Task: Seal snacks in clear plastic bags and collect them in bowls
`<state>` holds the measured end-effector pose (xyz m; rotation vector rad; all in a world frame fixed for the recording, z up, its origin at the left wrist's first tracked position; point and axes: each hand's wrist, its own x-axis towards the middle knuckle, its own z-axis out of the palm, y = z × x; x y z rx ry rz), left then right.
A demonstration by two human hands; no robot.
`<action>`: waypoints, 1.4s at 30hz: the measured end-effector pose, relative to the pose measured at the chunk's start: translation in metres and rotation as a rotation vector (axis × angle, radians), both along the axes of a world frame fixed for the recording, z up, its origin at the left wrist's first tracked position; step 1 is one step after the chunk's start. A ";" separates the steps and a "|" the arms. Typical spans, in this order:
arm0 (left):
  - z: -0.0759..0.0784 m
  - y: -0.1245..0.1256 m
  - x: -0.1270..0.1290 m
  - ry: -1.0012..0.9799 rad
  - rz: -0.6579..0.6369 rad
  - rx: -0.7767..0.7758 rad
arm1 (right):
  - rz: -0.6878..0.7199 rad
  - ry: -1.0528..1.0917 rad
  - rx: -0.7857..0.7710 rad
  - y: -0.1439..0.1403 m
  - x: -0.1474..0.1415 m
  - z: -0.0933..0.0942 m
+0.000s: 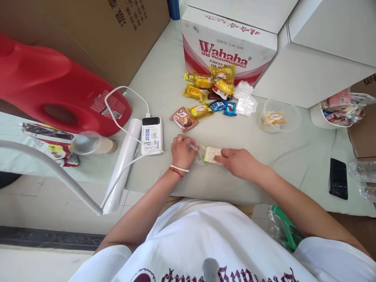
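Right hand (236, 162) and left hand (183, 150), both mine, are working close together above the pale-covered table (293, 156), a red jug (58, 90) standing off left, the Wahaha box (229, 51) standing at the far side. Smaller: a clear tub (263, 123) is sitting right, a white power bank (152, 137) is lying left, and wrapped snacks (225, 86) are clustering in front of the box. Smallest, a cream-coloured packet (212, 154) is sitting between my hands near the table's front edge; my right thumb and fingers are pinching it, my left fingers pinching the clear plastic (201, 153) at its left end.
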<state>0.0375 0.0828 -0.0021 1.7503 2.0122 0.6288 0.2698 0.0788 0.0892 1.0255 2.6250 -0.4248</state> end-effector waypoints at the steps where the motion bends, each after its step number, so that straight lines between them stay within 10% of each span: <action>1: 0.001 -0.003 -0.005 -0.041 -0.005 0.026 | 0.000 -0.017 -0.010 -0.010 0.003 -0.006; 7: 0.033 -0.024 -0.016 -0.388 -0.062 -0.045 | -0.125 0.064 0.023 -0.036 0.016 -0.037; 12: 0.052 -0.029 0.026 -0.733 -0.190 -0.193 | -0.201 0.188 -0.002 -0.042 0.012 -0.037; 17: 0.032 -0.025 0.068 -0.300 -0.387 -0.041 | -0.379 0.578 -0.129 -0.041 0.025 -0.047; 21: 0.028 -0.032 0.077 0.041 -0.387 -0.007 | -0.827 0.567 0.209 -0.039 0.048 -0.067; 24: 0.030 -0.034 0.075 0.115 -0.287 0.016 | -0.879 0.449 0.340 -0.040 0.061 -0.075; 34: 0.024 -0.020 0.067 0.093 -0.176 -0.126 | -0.883 0.532 0.036 -0.032 0.013 -0.032; 42: 0.030 -0.048 0.078 -0.252 -0.208 0.376 | -0.934 0.961 -0.123 -0.042 -0.015 -0.043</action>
